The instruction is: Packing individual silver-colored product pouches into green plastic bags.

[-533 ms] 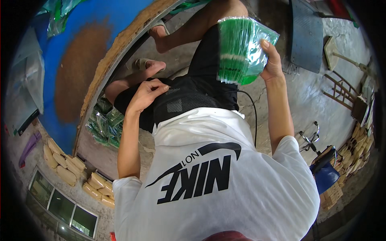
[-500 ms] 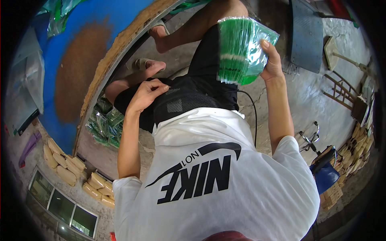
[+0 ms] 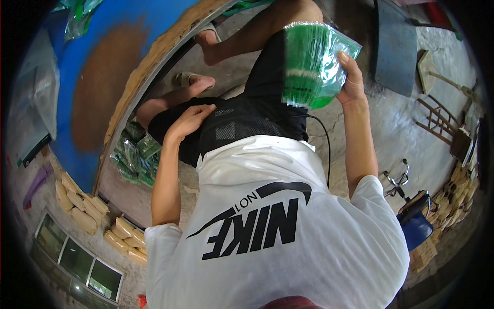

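Observation:
A fanned stack of green and clear plastic bags (image 3: 311, 67) is held up over my right thigh. My right hand (image 3: 352, 85) grips it by its right edge, thumb on top and the other fingers hidden behind. My left hand (image 3: 191, 121) lies on the black shorts (image 3: 226, 129) over my left thigh. Its fingers are stretched out, and nothing shows in them.
To the left is a blue table (image 3: 56, 123) with a worn brown patch and a rough wooden edge. Bundled green plastic packs (image 3: 136, 159) lie beneath it. A wooden stool (image 3: 437, 118) and a blue chair (image 3: 416, 229) stand at the right. Stacked tan sacks (image 3: 85, 206) line the wall.
My left hand has gone from curled fingers to lying flatter on the shorts. The right hand still holds the bags, with only a slight shift in the picture.

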Available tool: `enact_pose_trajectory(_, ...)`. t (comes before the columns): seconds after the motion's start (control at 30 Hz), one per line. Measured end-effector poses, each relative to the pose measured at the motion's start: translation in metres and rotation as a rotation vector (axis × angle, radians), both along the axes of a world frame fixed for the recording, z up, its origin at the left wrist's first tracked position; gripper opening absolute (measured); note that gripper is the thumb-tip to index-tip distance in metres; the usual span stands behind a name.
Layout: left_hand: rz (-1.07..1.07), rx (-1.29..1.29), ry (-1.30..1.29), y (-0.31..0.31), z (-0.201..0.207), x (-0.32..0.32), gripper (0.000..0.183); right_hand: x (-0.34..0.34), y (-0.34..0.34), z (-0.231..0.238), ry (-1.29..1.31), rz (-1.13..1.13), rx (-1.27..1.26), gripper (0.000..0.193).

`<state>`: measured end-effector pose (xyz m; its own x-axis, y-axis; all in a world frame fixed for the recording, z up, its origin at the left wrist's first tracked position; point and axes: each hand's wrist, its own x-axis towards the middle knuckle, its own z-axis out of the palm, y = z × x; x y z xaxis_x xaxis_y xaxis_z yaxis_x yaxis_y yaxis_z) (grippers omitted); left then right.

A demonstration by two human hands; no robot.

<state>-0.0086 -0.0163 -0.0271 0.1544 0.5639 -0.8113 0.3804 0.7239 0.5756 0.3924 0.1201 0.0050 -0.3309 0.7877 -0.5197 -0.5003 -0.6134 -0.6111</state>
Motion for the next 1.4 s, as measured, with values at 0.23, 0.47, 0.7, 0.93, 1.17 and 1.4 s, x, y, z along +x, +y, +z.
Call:
enact_pose_trajectory(0.23, 0.157, -0.179, -0.153, -0.011, 0.017, -0.002, 0.04, 0.002, -0.003, -0.003, 0.01, 0.005, -0.017, 0.053)
enact_pose_trajectory(0.47, 0.153, -0.058, -0.224, -0.017, 0.036, 0.01, 0.035, -0.001, -0.003, -0.008, -0.006, 0.025, -0.031, 0.056)
enact_pose_trajectory(0.7, 0.387, -0.215, -0.479, -0.022, 0.019, 0.026, 0.035, -0.012, -0.003, -0.006, 0.034, 0.033, -0.024, 0.054)
enact_pose_trajectory(0.93, 0.489, -0.254, -0.567, -0.028, 0.003, 0.037, 0.032, -0.014, -0.004, -0.004, 0.075, 0.037, -0.039, 0.053)
enact_pose_trajectory(1.17, 0.303, 0.259, -0.049, -0.031, -0.006, 0.032, 0.028, -0.012, -0.007, 0.002, 0.07, 0.034, -0.043, 0.053)
enact_pose_trajectory(1.4, 0.28, 0.488, 0.099, -0.035, 0.044, 0.041, 0.032, -0.014, -0.009, 0.014, 0.086, 0.03, -0.001, 0.054)
